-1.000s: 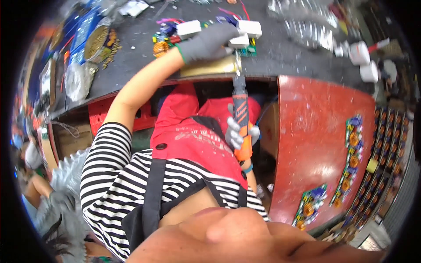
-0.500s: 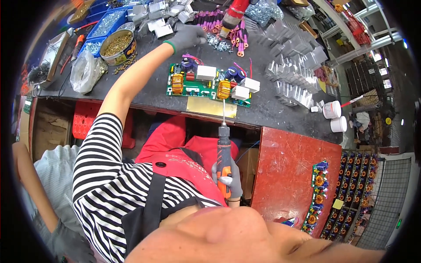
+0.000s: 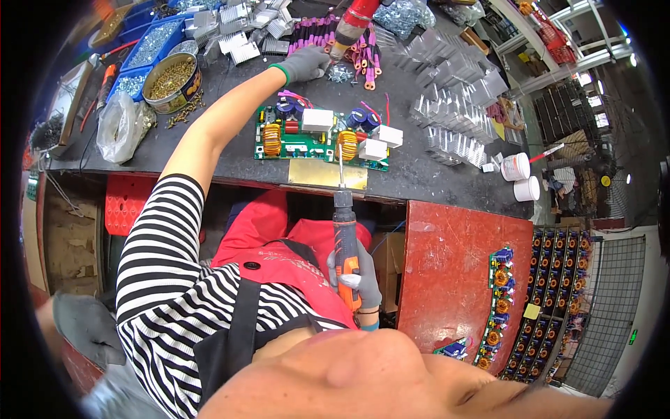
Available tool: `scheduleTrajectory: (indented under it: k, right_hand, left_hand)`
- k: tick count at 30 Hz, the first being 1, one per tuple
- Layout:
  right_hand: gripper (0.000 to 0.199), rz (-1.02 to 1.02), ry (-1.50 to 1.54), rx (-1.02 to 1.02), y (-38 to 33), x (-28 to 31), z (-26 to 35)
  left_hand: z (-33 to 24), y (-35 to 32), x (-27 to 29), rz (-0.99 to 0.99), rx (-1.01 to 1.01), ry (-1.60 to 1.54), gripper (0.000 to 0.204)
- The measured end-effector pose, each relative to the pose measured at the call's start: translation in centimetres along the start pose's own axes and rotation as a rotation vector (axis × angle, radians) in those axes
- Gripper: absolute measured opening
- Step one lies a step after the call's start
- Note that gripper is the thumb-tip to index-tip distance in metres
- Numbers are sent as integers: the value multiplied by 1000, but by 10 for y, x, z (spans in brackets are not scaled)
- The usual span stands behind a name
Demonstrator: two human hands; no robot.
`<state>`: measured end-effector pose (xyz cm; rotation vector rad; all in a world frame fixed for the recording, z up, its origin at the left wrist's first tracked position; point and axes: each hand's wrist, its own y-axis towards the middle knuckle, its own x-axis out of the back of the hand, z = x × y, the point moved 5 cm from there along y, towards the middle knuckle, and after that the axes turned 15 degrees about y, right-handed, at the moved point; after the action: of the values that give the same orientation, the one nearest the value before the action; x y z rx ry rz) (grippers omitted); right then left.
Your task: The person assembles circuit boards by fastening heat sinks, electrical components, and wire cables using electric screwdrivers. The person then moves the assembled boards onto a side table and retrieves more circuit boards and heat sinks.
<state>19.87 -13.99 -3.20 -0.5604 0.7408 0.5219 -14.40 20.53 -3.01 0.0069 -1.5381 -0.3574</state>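
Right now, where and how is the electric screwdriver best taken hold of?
Probably around the orange handle of the electric screwdriver, coming from its right side, where the right hand wraps it: the body is long and slim, and its narrow bit points away toward a copper-coloured coil, so that grip sits clear of it.

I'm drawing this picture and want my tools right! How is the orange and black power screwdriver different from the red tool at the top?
The power screwdriver is orange and dark, while the red tool is mostly red. The screwdriver has a thin metal bit; the red tool has a thicker tan tip. The screwdriver points up the picture, gripped by the right hand; the red tool points down. Both look long.
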Motion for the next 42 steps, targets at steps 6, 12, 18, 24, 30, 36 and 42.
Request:
scheduleTrajectory:
  k: [6,12,18,24,30,36,42]
  right_hand:
    - [87,33,-9,-27,3,-6,1]
    - [87,94,2,-53,8,-13,10]
    - [93,203,-77,-164,16,-32,8]
    - [90,185,-168,-162,20,-37,-3]
    - [93,233,-168,-226,16,-33,-6]
    - [91,223,-157,-199,20,-34,-8]
    - [89,208,-38,-257,31,-42,-11]
  left_hand:
    - [12,-14,-6,-167,58,-3,20]
    - [-1,-92,73,-350,353,-741,31]
    - [-60,-191,91,-164,439,-1756,23]
    - [-97,-228,92,-65,514,-1890,35]
    - [-100,-241,93,-150,551,-1883,33]
    - [-103,-246,93,-183,578,-1873,30]
    - [-100,-251,94,-314,651,-1866,31]
